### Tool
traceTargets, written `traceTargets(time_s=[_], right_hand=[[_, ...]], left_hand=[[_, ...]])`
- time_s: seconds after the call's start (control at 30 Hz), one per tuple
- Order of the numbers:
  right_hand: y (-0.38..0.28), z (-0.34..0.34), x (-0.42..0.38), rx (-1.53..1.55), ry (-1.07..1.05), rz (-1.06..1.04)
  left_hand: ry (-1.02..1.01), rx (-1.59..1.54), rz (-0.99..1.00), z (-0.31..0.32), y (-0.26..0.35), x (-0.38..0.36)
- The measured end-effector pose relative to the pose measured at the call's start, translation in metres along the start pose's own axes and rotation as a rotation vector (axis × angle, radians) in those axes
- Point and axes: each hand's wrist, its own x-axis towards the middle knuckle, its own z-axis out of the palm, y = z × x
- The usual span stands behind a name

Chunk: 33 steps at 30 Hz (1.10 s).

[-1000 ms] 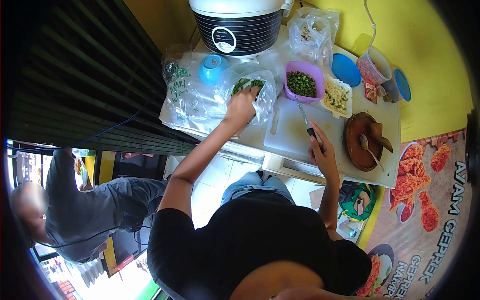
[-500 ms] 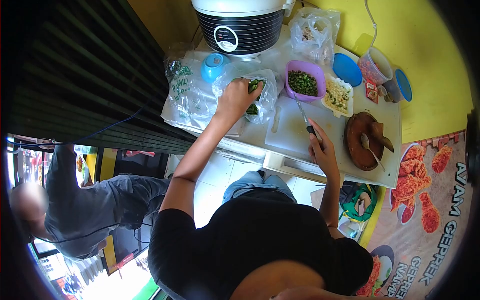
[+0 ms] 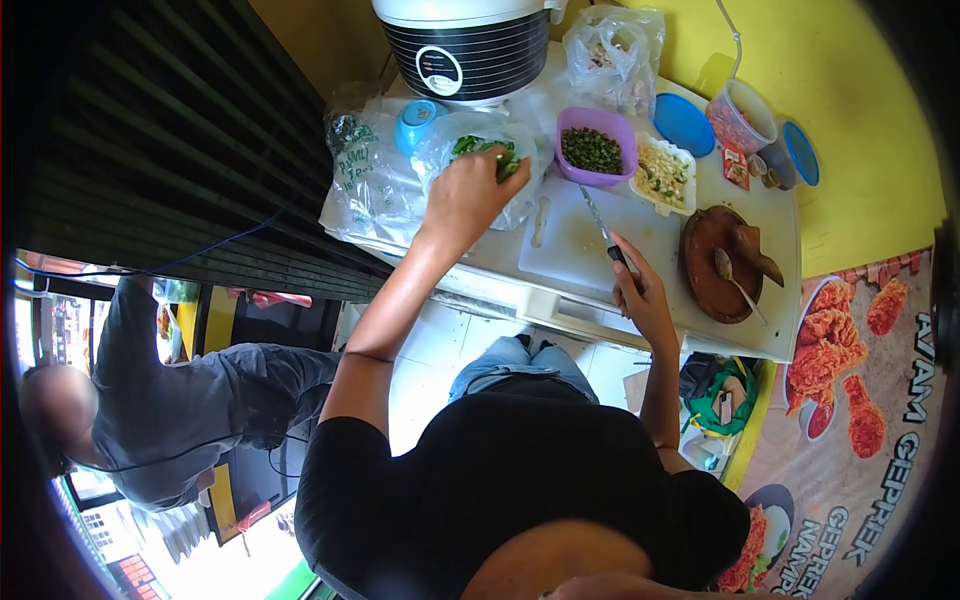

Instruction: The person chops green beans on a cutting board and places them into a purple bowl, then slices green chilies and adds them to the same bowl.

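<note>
Over an open clear plastic bag [image 3: 432, 158], my left hand [image 3: 467, 195] grips some green vegetables [image 3: 507, 165]; more green pieces lie in the bag. My right hand [image 3: 641, 287] is closed round the dark handle of a knife [image 3: 601, 222], its blade pointing up and left over the white cutting board [image 3: 573, 250]. Behind the board stands a purple container [image 3: 628, 130] of chopped greens. Beside it is a white tray [image 3: 683, 203] of chopped pale pieces with bits of green.
A rice cooker [image 3: 465, 55] and an upturned blue bowl [image 3: 417, 122] stand at the back. To the right are a blue lid [image 3: 684, 125], a clear tub [image 3: 742, 115] and a brown mortar [image 3: 700, 270] with spoon and pestle. Another person [image 3: 190, 410] is at the left.
My left hand has pulled back slightly from the bag's contents, showing more greens inside. The right hand still holds the knife near the board. The view has shifted a little.
</note>
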Motion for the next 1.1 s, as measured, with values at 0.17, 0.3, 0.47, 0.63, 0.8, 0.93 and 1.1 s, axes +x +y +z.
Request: traceTargets(time_s=[0.17, 0.3, 0.47, 0.63, 0.8, 0.93, 1.1], right_hand=[[-0.001, -0.011, -0.013, -0.018, 0.023, 0.032], [0.002, -0.023, -0.023, -0.016, 0.048, 0.027], [0.004, -0.039, -0.032, -0.014, 0.047, 0.064], [0.005, -0.043, -0.039, -0.011, 0.06, 0.027], [0.001, -0.045, -0.037, -0.023, 0.052, 0.035], [0.003, -0.044, -0.032, -0.021, 0.048, 0.005], [0.007, -0.046, -0.028, -0.013, 0.051, -0.01]], left_hand=[[-0.152, -0.037, 0.049, 0.053, 0.027, 0.008], [-0.123, -0.031, 0.132, 0.108, 0.022, 0.004], [0.058, 0.038, 0.299, 0.148, 0.0, 0.006], [0.131, 0.063, 0.345, 0.138, 0.001, 0.0], [0.092, 0.046, 0.325, 0.122, 0.004, -0.001], [0.016, -0.103, 0.256, 0.106, 0.006, -0.002], [-0.069, -0.302, 0.248, 0.079, 0.01, -0.004]])
